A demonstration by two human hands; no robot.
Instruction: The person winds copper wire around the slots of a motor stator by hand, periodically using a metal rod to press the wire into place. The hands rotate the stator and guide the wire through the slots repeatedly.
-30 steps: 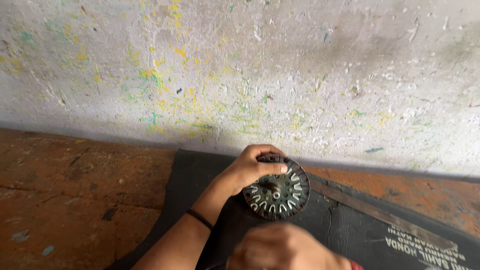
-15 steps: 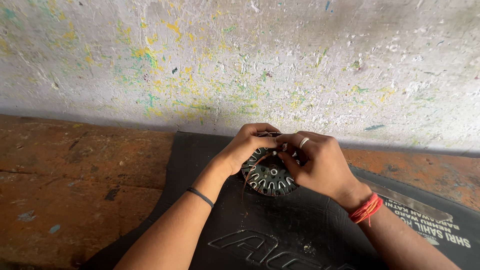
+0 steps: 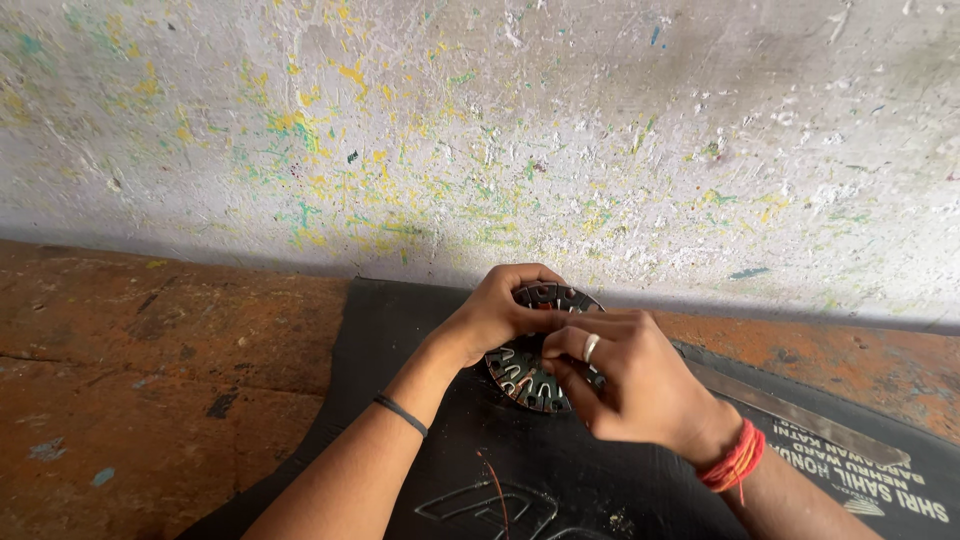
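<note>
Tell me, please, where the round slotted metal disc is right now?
In the head view, the slotted metal disc sits centre frame on the black mat, gripped between the left hand and right hand.

left hand (image 3: 492,312) curled, fingers bent, right hand (image 3: 628,380) overlapping it, both forearms angled inward

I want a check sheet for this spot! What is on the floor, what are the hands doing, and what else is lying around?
Surface: black rubber mat on a worn orange-brown floor.
Job's things: round slotted metal stator disc, held tilted above the mat.
Clutter: flat metal strip on the mat, right side.
Grippers: left hand grips the disc's rim; right hand pinches at its face.
Cables: thin copper wire on the mat.
Surroundings: paint-speckled white wall.
</note>
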